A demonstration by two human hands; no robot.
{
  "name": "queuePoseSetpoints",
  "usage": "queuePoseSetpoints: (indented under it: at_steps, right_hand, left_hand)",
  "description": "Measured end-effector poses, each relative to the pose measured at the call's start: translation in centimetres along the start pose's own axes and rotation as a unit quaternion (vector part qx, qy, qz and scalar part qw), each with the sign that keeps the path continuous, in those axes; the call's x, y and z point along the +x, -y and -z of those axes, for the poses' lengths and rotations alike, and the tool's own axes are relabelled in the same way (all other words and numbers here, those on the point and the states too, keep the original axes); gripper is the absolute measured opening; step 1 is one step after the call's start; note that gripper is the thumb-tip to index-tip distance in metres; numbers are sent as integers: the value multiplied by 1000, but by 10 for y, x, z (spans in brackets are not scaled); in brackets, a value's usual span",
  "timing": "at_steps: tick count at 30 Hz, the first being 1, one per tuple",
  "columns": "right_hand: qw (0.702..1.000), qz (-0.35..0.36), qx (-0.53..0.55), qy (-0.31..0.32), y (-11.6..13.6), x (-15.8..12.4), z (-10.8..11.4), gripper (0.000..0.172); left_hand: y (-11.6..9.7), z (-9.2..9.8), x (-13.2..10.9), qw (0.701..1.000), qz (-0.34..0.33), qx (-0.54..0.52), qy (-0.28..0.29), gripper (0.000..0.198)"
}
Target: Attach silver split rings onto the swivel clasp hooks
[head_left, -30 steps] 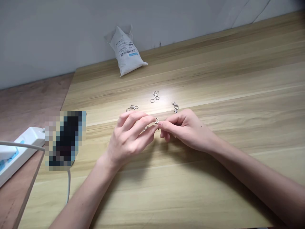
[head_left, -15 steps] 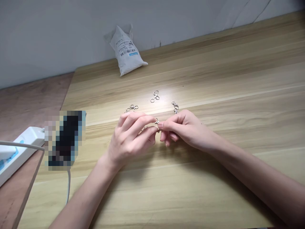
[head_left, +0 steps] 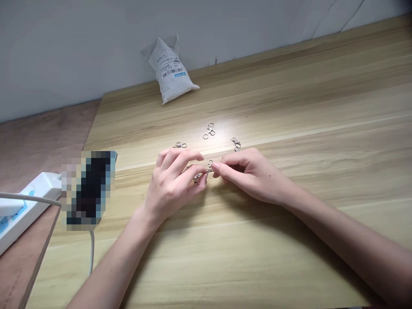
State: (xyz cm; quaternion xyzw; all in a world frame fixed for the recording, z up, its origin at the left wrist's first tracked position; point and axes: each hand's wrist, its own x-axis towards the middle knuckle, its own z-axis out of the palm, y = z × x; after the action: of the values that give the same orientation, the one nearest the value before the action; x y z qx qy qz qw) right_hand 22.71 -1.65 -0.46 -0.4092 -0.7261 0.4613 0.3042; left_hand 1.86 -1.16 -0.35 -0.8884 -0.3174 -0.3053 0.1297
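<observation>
Our left fingers (head_left: 182, 159) pinch a swivel clasp (head_left: 197, 177), our right fingers (head_left: 225, 166) a metal ring (head_left: 210, 163); three more clasps (head_left: 210, 129) lie beyond them on the surface (head_left: 289, 107).

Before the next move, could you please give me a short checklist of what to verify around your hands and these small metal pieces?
1. Left hand holding a metal clasp: ok.
2. Right hand gripping the small metal ring: cannot tell, its fingertips are right beside it.
3. Ring linked to the metal clasp: cannot tell, too small to see.
4. Three other clasps lying on the wooden table beyond the hands: ok.
5. Loose ring lying on the table beside the middle clasp: ok.
</observation>
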Motion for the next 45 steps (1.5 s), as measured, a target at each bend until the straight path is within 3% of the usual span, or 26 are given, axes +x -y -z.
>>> queuePoseSetpoints:
  at_steps: [5, 9, 15, 22, 28, 32, 39, 45]
  right_hand:
    - [998, 38, -59, -5, -3, 2, 3, 39]
    - [992, 75, -95, -38, -4, 3, 3, 28]
    - [982, 105, -135, -75, -7, 2, -1, 18]
    - [981, 103, -157, -47, -8, 0, -7, 21]
    - [982, 104, -159, -18, -6, -1, -6, 23]
    - [981, 116, -154, -26, -7, 0, -8, 21]
    - [989, 105, -77, -63, -4, 0, -11, 27]
    - [995, 38, 32, -86, 4, 0, -15, 26]
  left_hand:
    - [1, 1, 0, 999, 36, -10, 5, 9]
    - [2, 0, -2, 997, 70, -35, 16, 7]
    - [1, -4, -6, 990, 95, -79, 72, 5]
    - [-2, -3, -3, 994, 62, -76, 41, 8]
    - [-4, 1, -1, 985, 99, -134, 34, 7]
    - [-5, 1, -1, 985, 94, -135, 49, 4]
    - [-2, 0, 0, 993, 81, -85, 30, 6]
    - [-4, 4, 2, 999, 21, 33, -21, 11]
